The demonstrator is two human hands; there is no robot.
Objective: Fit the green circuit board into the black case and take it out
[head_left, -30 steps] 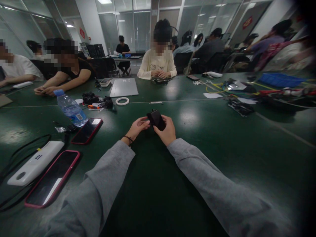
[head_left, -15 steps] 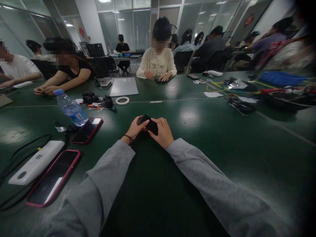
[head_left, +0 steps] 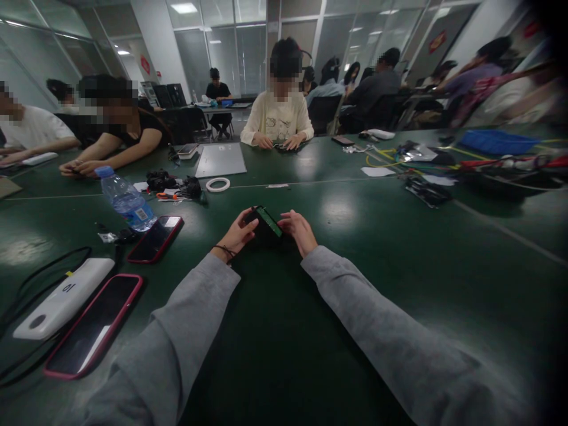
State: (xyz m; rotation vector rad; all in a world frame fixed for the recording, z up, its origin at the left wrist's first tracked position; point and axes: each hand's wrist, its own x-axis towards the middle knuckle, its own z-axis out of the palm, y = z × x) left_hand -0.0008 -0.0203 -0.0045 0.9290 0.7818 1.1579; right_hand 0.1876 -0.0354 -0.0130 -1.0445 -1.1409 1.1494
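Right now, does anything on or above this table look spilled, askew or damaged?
Nothing looks spilled or clearly damaged. The water bottle appears slanted, though lens distortion may cause that. The black device in the left hand shows what looks like bare green circuit board.

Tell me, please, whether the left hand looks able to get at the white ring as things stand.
Probably not straight away: the left hand is holding the black device. Nothing visible stands between that hand and the white ring, so the way itself looks free.
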